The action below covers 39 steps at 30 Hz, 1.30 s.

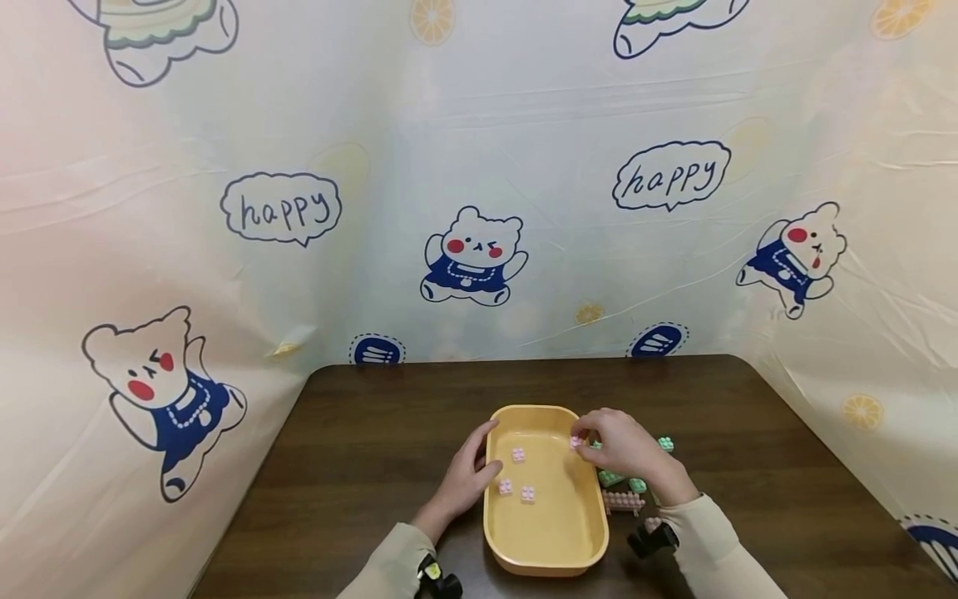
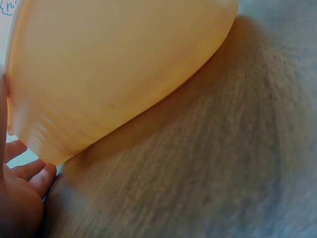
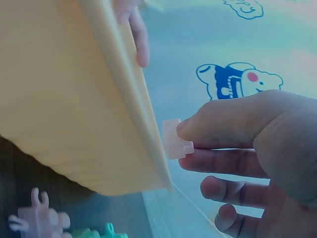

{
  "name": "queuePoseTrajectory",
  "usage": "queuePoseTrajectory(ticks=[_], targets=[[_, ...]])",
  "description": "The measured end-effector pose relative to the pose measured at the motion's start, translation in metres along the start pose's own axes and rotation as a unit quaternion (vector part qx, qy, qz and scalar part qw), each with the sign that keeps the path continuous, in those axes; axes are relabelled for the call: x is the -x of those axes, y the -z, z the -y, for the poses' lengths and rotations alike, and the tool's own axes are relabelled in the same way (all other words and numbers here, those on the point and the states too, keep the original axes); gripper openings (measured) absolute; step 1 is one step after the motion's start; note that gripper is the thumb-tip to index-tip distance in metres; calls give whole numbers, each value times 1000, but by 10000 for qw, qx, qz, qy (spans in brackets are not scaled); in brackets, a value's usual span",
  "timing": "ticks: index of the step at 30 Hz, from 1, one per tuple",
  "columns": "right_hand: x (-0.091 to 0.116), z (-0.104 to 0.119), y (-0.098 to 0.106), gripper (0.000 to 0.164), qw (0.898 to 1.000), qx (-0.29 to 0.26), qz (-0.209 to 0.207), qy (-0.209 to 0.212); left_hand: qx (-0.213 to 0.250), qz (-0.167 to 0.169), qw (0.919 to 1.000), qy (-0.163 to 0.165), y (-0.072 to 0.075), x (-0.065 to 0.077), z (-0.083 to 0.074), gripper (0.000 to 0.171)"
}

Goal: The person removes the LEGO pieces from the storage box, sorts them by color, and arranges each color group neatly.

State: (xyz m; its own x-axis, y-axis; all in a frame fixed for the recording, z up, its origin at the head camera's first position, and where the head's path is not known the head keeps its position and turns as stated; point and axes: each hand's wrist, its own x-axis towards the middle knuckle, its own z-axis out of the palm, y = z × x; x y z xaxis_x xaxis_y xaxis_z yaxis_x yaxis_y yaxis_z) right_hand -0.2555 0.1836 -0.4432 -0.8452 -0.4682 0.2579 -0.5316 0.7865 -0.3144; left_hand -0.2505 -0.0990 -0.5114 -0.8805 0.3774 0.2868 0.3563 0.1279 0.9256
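A yellow plastic tray (image 1: 550, 532) stands on the table, with pink building blocks (image 1: 519, 455) lying on its floor. My left hand (image 1: 466, 478) holds the tray's left side, thumb at the rim; in the left wrist view its fingers touch the tray's outer wall. Between thumb and forefinger, my right hand (image 1: 624, 449) pinches a small pink building block (image 3: 173, 139) beside the tray's right rim. The remaining fingers of that hand are loosely bent, as the right wrist view shows.
Right of the tray lie green blocks (image 1: 609, 478), another green block (image 1: 666, 444) and a long pinkish studded piece (image 1: 623, 502), partly under the right forearm. A dark wooden table (image 1: 359, 441) carries everything. Behind it hangs a printed curtain (image 1: 479, 166).
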Motion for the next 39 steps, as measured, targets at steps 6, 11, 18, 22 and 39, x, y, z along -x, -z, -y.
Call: queuePoseTrajectory(ticks=[6, 11, 18, 22, 39], targets=[[16, -5, 5, 10, 9999, 30, -137, -49, -5, 0, 10000, -1, 0, -1, 0, 63], [29, -7, 7, 11, 9997, 17, -237, 108, 6, -38, 10000, -34, 0, -1, 1, 63], [48, -12, 9, 7, 9994, -231, -232, 123, 14, -25, 10000, -59, -1, -1, 3, 63], [59, -14, 7, 7, 9992, -378, -143, 34, 11, -34, 10000, -53, -1, -1, 2, 63], [89, -16, -16, 15, 9970, -637, -197, 395, -78, -97, 9999, -36, -2, 1, 0, 63]])
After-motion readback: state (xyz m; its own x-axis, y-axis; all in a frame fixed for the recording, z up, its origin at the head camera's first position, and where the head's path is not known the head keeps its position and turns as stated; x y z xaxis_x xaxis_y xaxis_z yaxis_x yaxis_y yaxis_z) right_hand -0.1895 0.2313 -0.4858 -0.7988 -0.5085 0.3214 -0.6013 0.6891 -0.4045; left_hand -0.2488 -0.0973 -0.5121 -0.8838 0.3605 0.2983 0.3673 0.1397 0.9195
